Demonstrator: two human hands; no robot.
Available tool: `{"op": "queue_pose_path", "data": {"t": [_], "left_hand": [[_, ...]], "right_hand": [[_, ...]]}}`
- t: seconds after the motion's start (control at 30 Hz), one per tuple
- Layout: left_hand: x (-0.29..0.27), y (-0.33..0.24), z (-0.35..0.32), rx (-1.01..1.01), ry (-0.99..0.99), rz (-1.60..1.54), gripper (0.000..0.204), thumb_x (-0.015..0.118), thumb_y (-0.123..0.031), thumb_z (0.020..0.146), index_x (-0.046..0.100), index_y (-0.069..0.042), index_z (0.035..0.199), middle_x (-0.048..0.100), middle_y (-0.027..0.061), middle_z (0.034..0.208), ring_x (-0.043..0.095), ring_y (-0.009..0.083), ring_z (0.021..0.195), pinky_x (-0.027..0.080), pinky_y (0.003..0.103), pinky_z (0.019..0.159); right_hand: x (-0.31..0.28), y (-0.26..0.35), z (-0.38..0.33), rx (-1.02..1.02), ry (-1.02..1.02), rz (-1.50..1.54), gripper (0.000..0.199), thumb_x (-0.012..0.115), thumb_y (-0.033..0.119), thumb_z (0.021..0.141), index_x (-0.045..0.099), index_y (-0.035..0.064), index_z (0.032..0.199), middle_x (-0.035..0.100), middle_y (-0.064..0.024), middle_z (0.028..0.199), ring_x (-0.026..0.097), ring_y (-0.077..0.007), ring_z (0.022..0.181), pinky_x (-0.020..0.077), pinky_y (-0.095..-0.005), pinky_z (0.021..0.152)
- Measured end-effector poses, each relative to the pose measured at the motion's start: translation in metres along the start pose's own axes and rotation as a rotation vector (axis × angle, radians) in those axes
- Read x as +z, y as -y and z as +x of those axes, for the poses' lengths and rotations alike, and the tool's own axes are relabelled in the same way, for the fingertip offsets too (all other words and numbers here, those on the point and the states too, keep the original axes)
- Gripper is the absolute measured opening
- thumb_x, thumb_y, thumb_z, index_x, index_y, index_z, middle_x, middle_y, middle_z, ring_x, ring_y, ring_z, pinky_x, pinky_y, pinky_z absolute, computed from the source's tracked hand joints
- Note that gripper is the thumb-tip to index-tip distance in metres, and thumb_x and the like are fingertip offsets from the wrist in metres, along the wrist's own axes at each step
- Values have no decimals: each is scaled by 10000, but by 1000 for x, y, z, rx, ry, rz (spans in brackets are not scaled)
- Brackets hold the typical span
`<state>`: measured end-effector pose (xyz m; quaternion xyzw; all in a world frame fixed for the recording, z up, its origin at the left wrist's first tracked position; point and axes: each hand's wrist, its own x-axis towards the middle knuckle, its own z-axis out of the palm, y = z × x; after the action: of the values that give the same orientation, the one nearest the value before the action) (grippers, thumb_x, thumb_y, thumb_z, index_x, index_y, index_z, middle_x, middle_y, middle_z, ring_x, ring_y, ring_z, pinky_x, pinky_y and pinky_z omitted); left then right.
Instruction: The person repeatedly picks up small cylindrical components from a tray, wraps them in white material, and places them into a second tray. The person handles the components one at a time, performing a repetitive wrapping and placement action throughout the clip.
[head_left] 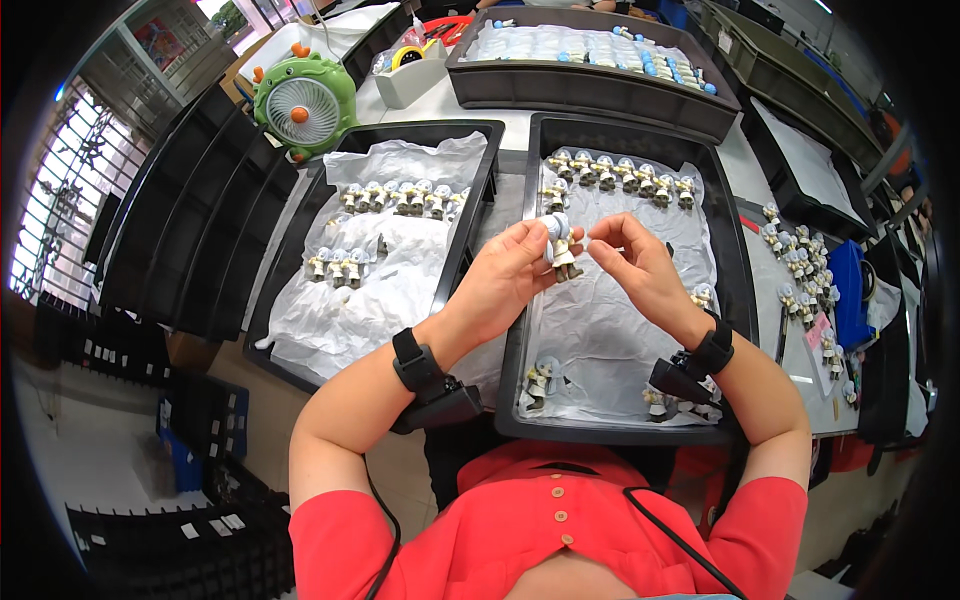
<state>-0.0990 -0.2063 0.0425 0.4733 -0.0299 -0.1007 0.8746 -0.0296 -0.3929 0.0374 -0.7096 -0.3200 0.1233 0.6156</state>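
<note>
Pinched between our left hand's thumb and fingertips is a small figurine with a pale blue-grey head and white body, held upright by its upper half above the right-hand black tray; our right hand sits just beside it, thumb and forefinger drawn narrow and meeting near the figurine's shoulder, though we cannot tell whether they actually touch it. Below the figurine the tray is lined with crinkled white paper. We note a row of like figurines standing along the tray's far end, one more near our right wrist, and a few at the near edge. Both wrists carry black bands with small black units attached. To the left, a second black tray holds two short rows of figurines on white paper. Farther off stand a green desk fan and a deeper dark bin of pale parts, with more loose figurines on the table to the right
</note>
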Motion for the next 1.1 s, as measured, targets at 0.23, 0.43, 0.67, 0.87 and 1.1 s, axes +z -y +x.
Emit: {"op": "queue_pose_path", "data": {"t": [0.23, 0.43, 0.67, 0.87, 1.1], "left_hand": [[-1, 1, 0, 40, -77, -53, 391, 455, -284, 951, 411, -42, 1255, 515, 100, 1240, 523, 188, 1111, 403, 346, 958], [5, 2, 1, 127, 48, -123, 485, 539, -145, 910, 309, -62, 1329, 450, 106, 1291, 505, 194, 1127, 409, 370, 961], [5, -44, -8, 109, -108, 329, 426, 666, -144, 822, 485, -54, 1197, 570, 64, 1031, 587, 117, 884, 493, 280, 774], [-73, -108, -36, 195, -467, 1213, 387, 695, -131, 778, 543, -53, 1125, 616, 98, 906, 614, 122, 721, 486, 225, 629], [-169, -92, -64, -179, -525, 1830, 413, 764, -208, 627, 615, -38, 973, 636, 145, 814, 625, 275, 793, 478, 352, 703]], "right_hand": [[7, 15, -5, 17, 137, -89, 186, 626, 171, 854, 585, 16, 948, 638, -51, 894, 597, -104, 809, 472, -247, 730], [6, 3, -4, 9, 109, 96, 179, 624, 103, 847, 563, 13, 989, 631, -39, 907, 584, -78, 825, 467, -241, 755], [6, 9, -7, -12, 125, 25, 191, 614, 92, 849, 575, 14, 1019, 598, 3, 862, 554, -49, 785, 441, -208, 725], [0, 13, -1, -20, 96, -2, 192, 604, 131, 863, 584, 19, 1018, 589, 17, 841, 535, -36, 760, 427, -190, 692], [-6, 9, 4, -37, 73, -118, 154, 596, 117, 854, 607, 9, 964, 623, -12, 850, 579, -67, 784, 457, -220, 723]]}}
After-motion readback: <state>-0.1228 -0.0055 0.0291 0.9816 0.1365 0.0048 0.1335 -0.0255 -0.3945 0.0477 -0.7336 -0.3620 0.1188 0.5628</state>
